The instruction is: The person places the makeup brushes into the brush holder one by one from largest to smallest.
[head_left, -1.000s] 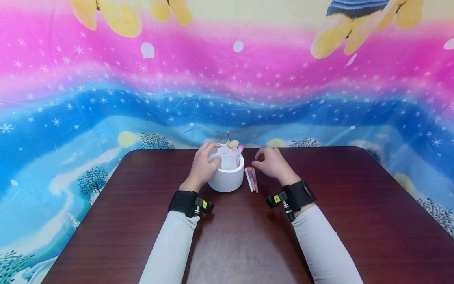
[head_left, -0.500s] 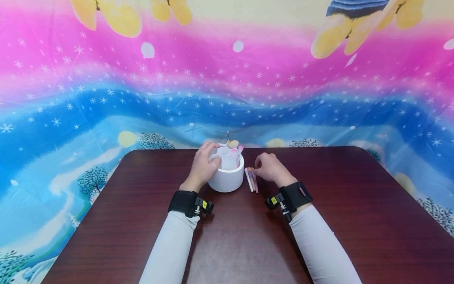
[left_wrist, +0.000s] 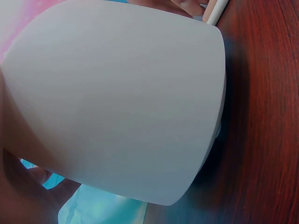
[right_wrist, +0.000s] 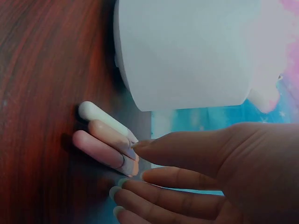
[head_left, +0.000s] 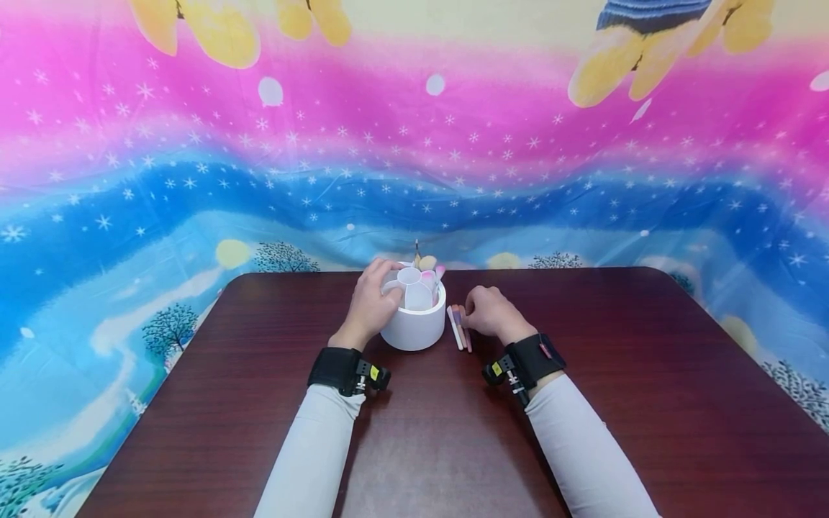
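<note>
My left hand (head_left: 368, 306) grips the rim of a white round brush holder (head_left: 414, 332), thumb over its upper edge. Clear dividers (head_left: 417, 295) split the holder's top, and several makeup brushes (head_left: 427, 263) stand in it. To its right lie 3 brushes with white (right_wrist: 103, 116), tan (right_wrist: 110, 134) and pink (right_wrist: 98, 149) handles, side by side on the table. My right hand (head_left: 495, 314) is at their far ends, thumb tip overlapping the tan and pink brushes in the right wrist view, the other fingers spread below.
The dark red-brown wooden table (head_left: 414, 446) extends around both hands. Behind its far edge hangs a colourful snowflake-printed cloth (head_left: 414, 165). Each wrist wears a black strap with a small camera (head_left: 372, 375).
My right hand has come down and slightly nearer, its fingertips reaching the loose brushes. The left hand and the holder have stayed in place.
</note>
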Demonstrator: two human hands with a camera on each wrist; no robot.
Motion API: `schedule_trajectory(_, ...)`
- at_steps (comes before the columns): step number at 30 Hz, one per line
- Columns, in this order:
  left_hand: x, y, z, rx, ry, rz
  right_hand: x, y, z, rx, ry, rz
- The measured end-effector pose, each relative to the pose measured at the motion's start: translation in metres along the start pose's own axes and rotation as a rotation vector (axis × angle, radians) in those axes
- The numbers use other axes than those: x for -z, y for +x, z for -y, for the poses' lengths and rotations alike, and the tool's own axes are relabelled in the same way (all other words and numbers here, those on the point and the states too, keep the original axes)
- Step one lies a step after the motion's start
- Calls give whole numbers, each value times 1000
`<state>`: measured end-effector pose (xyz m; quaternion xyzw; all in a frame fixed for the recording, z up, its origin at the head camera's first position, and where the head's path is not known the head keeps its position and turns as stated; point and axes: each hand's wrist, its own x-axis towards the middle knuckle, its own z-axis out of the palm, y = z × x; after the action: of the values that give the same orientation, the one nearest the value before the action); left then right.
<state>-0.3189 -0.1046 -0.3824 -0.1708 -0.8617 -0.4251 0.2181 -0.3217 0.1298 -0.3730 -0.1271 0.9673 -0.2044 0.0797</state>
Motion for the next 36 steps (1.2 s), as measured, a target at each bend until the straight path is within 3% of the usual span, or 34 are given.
schedule_trajectory(23,1,-1,-2,-1,-7,-3,2,-4,-3,-80,-89,23)
schedule_trajectory(36,1,-1,-3,-7,-14,-2,6,-6,-1,-125,-68,28)
